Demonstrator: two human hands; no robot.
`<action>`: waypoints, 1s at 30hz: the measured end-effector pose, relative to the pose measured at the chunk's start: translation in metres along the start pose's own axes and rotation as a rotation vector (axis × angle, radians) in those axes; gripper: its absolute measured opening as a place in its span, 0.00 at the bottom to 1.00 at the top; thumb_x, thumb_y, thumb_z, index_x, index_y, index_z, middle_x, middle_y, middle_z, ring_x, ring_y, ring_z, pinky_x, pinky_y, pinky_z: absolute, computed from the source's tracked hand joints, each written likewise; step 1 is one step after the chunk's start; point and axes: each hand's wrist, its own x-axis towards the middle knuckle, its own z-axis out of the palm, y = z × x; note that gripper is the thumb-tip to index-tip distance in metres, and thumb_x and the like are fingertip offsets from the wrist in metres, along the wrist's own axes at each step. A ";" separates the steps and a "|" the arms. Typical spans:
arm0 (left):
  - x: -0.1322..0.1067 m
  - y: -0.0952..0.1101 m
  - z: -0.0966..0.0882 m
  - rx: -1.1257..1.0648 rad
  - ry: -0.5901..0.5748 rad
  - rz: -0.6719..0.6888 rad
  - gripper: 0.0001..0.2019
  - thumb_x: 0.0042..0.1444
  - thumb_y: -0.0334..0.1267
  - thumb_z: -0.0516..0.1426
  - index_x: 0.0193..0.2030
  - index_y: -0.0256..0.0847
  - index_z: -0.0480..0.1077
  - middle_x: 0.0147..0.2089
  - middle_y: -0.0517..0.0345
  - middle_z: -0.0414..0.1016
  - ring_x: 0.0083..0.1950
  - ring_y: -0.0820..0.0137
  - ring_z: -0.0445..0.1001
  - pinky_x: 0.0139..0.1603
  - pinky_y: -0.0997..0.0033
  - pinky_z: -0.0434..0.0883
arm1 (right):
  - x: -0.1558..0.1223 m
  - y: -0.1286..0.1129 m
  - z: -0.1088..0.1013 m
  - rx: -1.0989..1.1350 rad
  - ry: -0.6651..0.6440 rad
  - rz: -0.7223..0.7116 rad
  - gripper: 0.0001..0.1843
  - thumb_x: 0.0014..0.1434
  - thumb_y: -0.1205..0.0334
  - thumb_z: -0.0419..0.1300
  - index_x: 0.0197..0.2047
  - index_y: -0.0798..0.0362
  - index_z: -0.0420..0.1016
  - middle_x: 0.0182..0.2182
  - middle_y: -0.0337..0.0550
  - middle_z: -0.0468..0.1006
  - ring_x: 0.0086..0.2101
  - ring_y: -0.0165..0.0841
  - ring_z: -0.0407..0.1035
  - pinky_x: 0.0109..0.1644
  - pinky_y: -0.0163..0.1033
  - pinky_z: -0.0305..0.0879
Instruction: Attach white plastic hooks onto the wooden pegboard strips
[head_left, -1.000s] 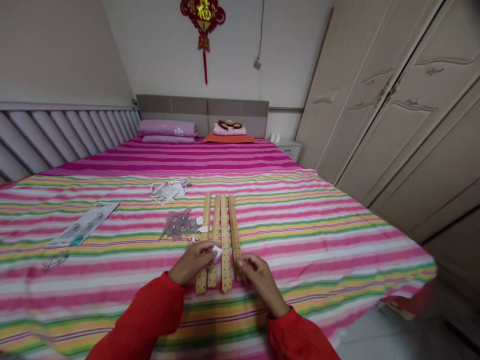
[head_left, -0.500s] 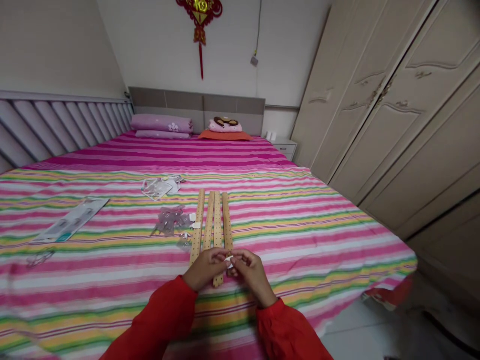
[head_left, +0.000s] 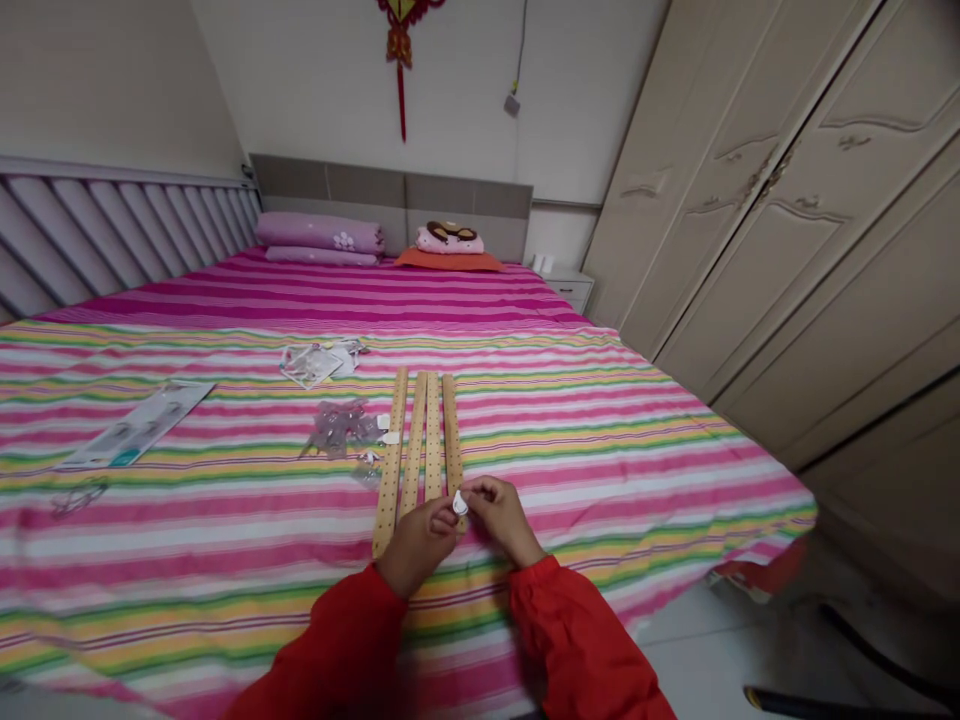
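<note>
A small white tag (head_left: 460, 504) is pinched between my two hands, over the near end of the wooden strips. My left hand (head_left: 418, 542) has its fingers curled, with thumb and fingertips at the tag's left edge. From the other side, my right hand (head_left: 504, 518) grips it with thumb and forefinger. Whatever else the fingertips hold is too small to make out. Beneath and beyond the hands lie several narrow wooden strips with rows of holes (head_left: 412, 440), side by side; my hands cover some of their near ends.
Small clear plastic bags (head_left: 339, 428) lie left of the strips, with white tags (head_left: 388, 437) beside them. Farther back is a pile of white packaging (head_left: 311, 364). A long clear package (head_left: 139, 425) and a thin looped item (head_left: 79, 495) rest at left on the striped bedsheet (head_left: 637, 480).
Both hands have risen slightly and the white tag has turned to show a broader face. The left hand has rolled, its fingers more curled. The view has tilted down a little.
</note>
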 end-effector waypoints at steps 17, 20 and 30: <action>-0.001 -0.018 0.000 0.242 0.137 0.189 0.08 0.47 0.35 0.57 0.35 0.38 0.71 0.30 0.56 0.74 0.31 0.71 0.72 0.33 0.72 0.69 | 0.003 0.006 -0.003 0.011 0.004 0.027 0.12 0.44 0.61 0.64 0.34 0.54 0.79 0.23 0.38 0.77 0.23 0.29 0.67 0.28 0.35 0.63; -0.001 -0.016 0.000 0.243 0.111 0.178 0.04 0.48 0.35 0.56 0.31 0.39 0.70 0.29 0.56 0.74 0.31 0.71 0.72 0.33 0.72 0.69 | 0.002 0.005 -0.004 -0.045 0.000 -0.014 0.10 0.44 0.61 0.64 0.32 0.54 0.80 0.25 0.41 0.79 0.26 0.32 0.69 0.31 0.37 0.65; -0.005 -0.022 0.001 0.426 0.125 0.245 0.06 0.51 0.34 0.54 0.34 0.40 0.72 0.33 0.55 0.75 0.34 0.70 0.72 0.38 0.69 0.69 | 0.012 0.010 -0.002 -0.309 -0.037 -0.188 0.07 0.47 0.66 0.59 0.28 0.51 0.80 0.26 0.40 0.73 0.29 0.32 0.68 0.33 0.37 0.64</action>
